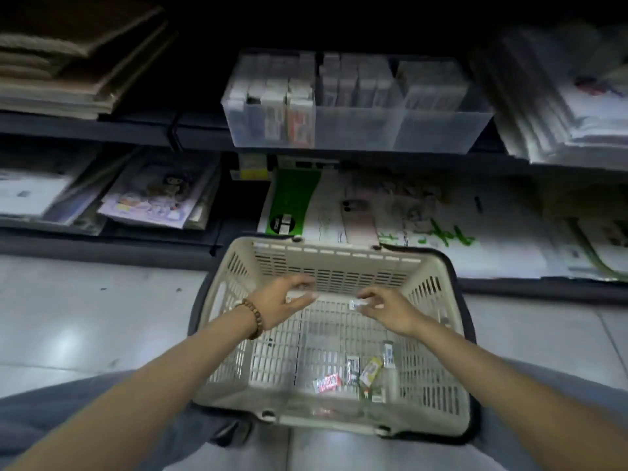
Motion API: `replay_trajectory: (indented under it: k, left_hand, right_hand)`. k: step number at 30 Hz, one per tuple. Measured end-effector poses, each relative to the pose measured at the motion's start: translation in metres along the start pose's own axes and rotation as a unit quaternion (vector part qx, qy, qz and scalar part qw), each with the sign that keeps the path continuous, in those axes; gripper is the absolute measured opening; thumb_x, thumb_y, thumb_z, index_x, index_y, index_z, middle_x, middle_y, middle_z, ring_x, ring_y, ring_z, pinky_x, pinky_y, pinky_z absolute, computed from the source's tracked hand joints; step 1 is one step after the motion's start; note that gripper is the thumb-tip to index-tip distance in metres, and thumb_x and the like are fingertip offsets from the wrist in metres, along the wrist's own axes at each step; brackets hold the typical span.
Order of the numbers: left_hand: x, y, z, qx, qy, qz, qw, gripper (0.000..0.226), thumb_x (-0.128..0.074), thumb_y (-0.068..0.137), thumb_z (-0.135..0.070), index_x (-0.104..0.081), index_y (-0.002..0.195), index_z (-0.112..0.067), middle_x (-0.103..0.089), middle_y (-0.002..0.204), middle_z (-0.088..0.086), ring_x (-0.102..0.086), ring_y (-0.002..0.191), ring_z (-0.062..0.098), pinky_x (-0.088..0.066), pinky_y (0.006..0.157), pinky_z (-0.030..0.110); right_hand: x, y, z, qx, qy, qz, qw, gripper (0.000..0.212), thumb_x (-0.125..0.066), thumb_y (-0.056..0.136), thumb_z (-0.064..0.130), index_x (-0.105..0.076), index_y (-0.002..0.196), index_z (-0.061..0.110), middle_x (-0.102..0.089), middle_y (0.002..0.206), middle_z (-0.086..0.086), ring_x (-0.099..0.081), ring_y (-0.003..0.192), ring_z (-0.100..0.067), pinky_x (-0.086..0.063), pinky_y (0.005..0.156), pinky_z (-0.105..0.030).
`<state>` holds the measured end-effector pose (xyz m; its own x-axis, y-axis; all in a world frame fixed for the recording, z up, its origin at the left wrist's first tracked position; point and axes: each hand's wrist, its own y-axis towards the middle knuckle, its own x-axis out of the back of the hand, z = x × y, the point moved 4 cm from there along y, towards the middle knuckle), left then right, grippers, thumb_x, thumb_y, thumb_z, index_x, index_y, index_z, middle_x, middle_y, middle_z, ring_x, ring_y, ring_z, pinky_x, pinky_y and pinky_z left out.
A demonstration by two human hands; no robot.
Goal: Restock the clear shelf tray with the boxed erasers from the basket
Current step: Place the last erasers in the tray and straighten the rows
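Head view, the only camera. Basket (326, 263), beige slotted plastic with dark handles, sits on the tiled floor (85, 317) below the shelf (102, 129). Both hands are over its far half.

Left hand (282, 299), beaded bracelet (253, 317) on the wrist: thumb and fingertips curl in and pinch a small pale box (300, 295). This box is blurred and its print is unreadable.

Right hand (387, 311): thumb and first fingers pinch a small white boxed eraser (357, 303) by its end. The two held boxes are near each other, not touching, above the basket bottom.

Other boxed erasers lie loose in the basket's near right corner: a red box (326, 383), a yellow-green box (370, 368), a black-and-white box (352, 367) and a white-and-blue box (388, 351). A few more lie there, too blurred to sort.

Clear shelf tray (356, 130) stands on the shelf beyond the basket and has three compartments.
- Left compartment: small boxes upright in rows, white and grey, one with orange-red print at the front.
- Middle compartment: pale boxes packed toward the back.
- Right compartment: contents blurred, cannot tell.
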<state>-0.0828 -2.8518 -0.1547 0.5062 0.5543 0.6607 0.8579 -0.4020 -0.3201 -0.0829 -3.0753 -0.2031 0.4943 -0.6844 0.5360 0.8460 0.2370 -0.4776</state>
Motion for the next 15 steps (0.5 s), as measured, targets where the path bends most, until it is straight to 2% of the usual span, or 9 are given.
replay_trajectory:
  k: [2, 4, 7, 11, 13, 15]
  left_hand:
    - [-0.042, 0.009, 0.022, 0.055, -0.031, 0.069, 0.996, 0.040, -0.051, 0.092, -0.043, -0.055, 0.127, -0.023, -0.055, 0.131, -0.001, -0.052, 0.115, 0.013, -0.043, 0.097, 0.028]
    - [-0.081, 0.018, 0.042, 0.101, -0.045, 0.132, 0.985, 0.040, -0.053, 0.092, -0.040, -0.057, 0.125, -0.018, -0.057, 0.128, 0.002, -0.054, 0.113, 0.016, -0.043, 0.100, 0.033]
    - [-0.136, 0.028, 0.067, 0.145, -0.034, 0.220, 0.964, 0.035, -0.056, 0.092, -0.032, -0.062, 0.120, -0.012, -0.060, 0.125, 0.006, -0.055, 0.114, 0.018, -0.042, 0.099, 0.028]
    - [-0.189, 0.034, 0.090, 0.184, 0.008, 0.277, 0.943, 0.035, -0.062, 0.088, -0.031, -0.064, 0.117, -0.012, -0.063, 0.120, 0.008, -0.058, 0.111, 0.022, -0.043, 0.088, 0.024]
    - [-0.202, 0.039, 0.097, 0.176, 0.050, 0.281, 0.942, 0.034, -0.066, 0.084, -0.035, -0.065, 0.111, -0.015, -0.066, 0.114, 0.005, -0.060, 0.105, 0.020, -0.041, 0.079, 0.020]
    - [-0.208, 0.044, 0.100, 0.158, 0.072, 0.266, 0.948, 0.032, -0.074, 0.077, -0.032, -0.067, 0.103, -0.016, -0.068, 0.106, 0.001, -0.063, 0.100, 0.018, -0.045, 0.077, 0.020]
  right_hand:
    - [-0.027, 0.000, -0.048, -0.088, 0.013, 0.054, 0.995, 0.045, -0.068, 0.085, 0.026, -0.054, 0.125, 0.011, -0.051, 0.133, -0.006, -0.052, 0.115, -0.017, -0.042, 0.094, -0.026]
    - [-0.048, 0.000, -0.086, -0.152, 0.010, 0.096, 0.984, 0.057, -0.071, 0.082, 0.028, -0.048, 0.131, 0.011, -0.045, 0.140, -0.008, -0.047, 0.124, -0.020, -0.039, 0.098, -0.028]
    - [-0.071, 0.001, -0.123, -0.192, -0.016, 0.127, 0.973, 0.068, -0.074, 0.080, 0.027, -0.042, 0.137, 0.010, -0.040, 0.145, -0.009, -0.042, 0.131, -0.023, -0.037, 0.103, -0.030]
    - [-0.087, 0.005, -0.143, -0.185, -0.098, 0.131, 0.969, 0.070, -0.079, 0.073, 0.029, -0.047, 0.134, 0.016, -0.043, 0.141, -0.007, -0.044, 0.126, -0.025, -0.038, 0.105, -0.034]
    - [-0.090, 0.005, -0.146, -0.142, -0.177, 0.128, 0.965, 0.072, -0.082, 0.068, 0.034, -0.050, 0.130, 0.021, -0.042, 0.138, -0.006, -0.038, 0.128, -0.027, -0.035, 0.106, -0.035]
    - [-0.091, 0.004, -0.145, -0.114, -0.199, 0.123, 0.966, 0.067, -0.082, 0.065, 0.036, -0.052, 0.123, 0.023, -0.042, 0.135, -0.005, -0.034, 0.129, -0.027, -0.032, 0.104, -0.033]
